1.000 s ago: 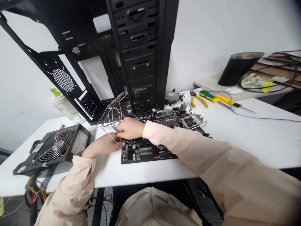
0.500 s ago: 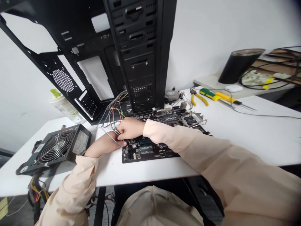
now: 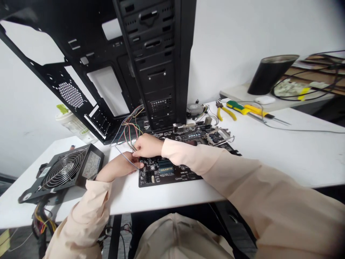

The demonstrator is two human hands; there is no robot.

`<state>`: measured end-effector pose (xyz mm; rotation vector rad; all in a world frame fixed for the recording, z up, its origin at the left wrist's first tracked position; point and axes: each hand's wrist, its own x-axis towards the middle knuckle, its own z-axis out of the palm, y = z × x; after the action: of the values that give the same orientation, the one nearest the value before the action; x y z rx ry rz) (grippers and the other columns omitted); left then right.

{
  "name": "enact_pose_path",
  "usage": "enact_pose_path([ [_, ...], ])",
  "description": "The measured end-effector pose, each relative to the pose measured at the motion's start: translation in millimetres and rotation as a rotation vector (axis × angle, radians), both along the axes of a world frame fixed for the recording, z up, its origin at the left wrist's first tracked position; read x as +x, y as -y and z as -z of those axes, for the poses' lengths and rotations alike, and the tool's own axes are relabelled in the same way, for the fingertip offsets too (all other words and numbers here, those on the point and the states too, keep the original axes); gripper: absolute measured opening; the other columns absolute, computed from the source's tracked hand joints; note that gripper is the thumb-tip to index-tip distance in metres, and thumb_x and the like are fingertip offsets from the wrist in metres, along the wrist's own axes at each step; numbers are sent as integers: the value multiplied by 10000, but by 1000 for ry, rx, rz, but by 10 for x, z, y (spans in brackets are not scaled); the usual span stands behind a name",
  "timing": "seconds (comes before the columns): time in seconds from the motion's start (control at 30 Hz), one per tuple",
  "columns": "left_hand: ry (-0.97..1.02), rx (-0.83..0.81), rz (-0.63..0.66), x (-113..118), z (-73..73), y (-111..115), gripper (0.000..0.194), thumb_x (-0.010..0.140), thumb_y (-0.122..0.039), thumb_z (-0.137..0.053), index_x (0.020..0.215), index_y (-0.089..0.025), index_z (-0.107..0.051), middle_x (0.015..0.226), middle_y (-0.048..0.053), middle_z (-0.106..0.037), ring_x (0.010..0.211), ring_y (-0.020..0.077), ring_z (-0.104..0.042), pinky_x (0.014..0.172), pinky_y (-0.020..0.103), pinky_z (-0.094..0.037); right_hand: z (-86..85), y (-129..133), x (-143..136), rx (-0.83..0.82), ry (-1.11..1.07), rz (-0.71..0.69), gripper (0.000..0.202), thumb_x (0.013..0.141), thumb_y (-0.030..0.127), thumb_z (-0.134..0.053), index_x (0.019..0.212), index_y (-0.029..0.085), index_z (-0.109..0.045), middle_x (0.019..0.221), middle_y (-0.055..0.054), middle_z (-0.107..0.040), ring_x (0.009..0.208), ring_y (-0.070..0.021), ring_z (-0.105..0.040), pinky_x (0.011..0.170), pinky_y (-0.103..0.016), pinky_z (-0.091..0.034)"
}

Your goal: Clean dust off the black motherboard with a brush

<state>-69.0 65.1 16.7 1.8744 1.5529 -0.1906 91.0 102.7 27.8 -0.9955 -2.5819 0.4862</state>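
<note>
At the left edge of a dark GIGABYTE motherboard (image 3: 190, 176), both my hands meet. My right hand (image 3: 148, 145) is closed, with thin coloured wires (image 3: 128, 131) running in under its bent fingers. Just below it, my left hand (image 3: 121, 167) is closed too, its thumb resting by the board's edge. A single bluish wire (image 3: 124, 155) passes over the left hand to the thumb tip. The small wire ends are hidden by my fingers. Behind the board stands a black computer case (image 3: 161, 97), from whose base the wires come.
On the left lies a power supply (image 3: 88, 162), its cable bundle (image 3: 41, 219) hanging over the table edge. A CPU fan (image 3: 195, 109), pliers (image 3: 226, 111) and screwdrivers (image 3: 242, 108) are at the back right. A plastic cup (image 3: 71, 122) stands behind the power supply.
The view has shifted slightly, so most things appear a little further left. Both hands keep nearly the same place at the board's left edge.
</note>
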Motion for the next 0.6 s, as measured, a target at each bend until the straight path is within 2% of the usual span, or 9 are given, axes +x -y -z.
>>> enact_pose_path([
  [0.17,-18,2,-30,-16,47,-30,280,937,-362,-565,1101,-136,-582,1032,56,-614,849,174,-628,734,343,-546,-52,60,-23,-41,42,26,261,738,360,-675,587,149,-647,538,30,-558,548,-93,-456,514,-243,-263],
  [0.27,-21,4,-34,-6,27,-19,280,937,-362,-564,1102,-136,-581,1032,57,-614,850,174,-627,736,344,-545,-55,56,-19,-35,67,20,270,770,375,-670,633,143,-646,601,20,-591,603,-105,-518,552,-234,-335],
  [0.37,-19,2,-27,9,-15,7,279,939,-365,-560,1097,-135,-583,1028,56,-616,850,174,-628,741,346,-544,-21,21,-14,-23,103,13,250,859,373,-611,838,127,-650,820,-14,-649,745,-129,-596,686,-273,-473],
  [0.47,-21,-4,-19,15,-39,23,280,940,-372,-558,1087,-135,-587,1016,54,-618,841,171,-628,738,344,-543,15,-3,-10,-15,129,23,279,909,357,-561,1064,130,-605,1059,-60,-629,901,-167,-619,780,-356,-532],
  [0.53,-26,-5,-16,14,-35,21,281,940,-374,-557,1086,-135,-587,1017,55,-618,843,171,-628,740,345,-543,17,3,-8,-7,127,30,273,909,352,-561,1059,129,-608,1055,-60,-632,899,-166,-620,779,-354,-532],
  [0.6,-36,-3,-17,13,-22,12,283,940,-374,-558,1091,-136,-586,1024,56,-617,851,175,-628,746,349,-542,2,21,-5,1,111,23,247,889,362,-583,913,123,-640,900,-29,-654,809,-142,-617,734,-311,-509],
])
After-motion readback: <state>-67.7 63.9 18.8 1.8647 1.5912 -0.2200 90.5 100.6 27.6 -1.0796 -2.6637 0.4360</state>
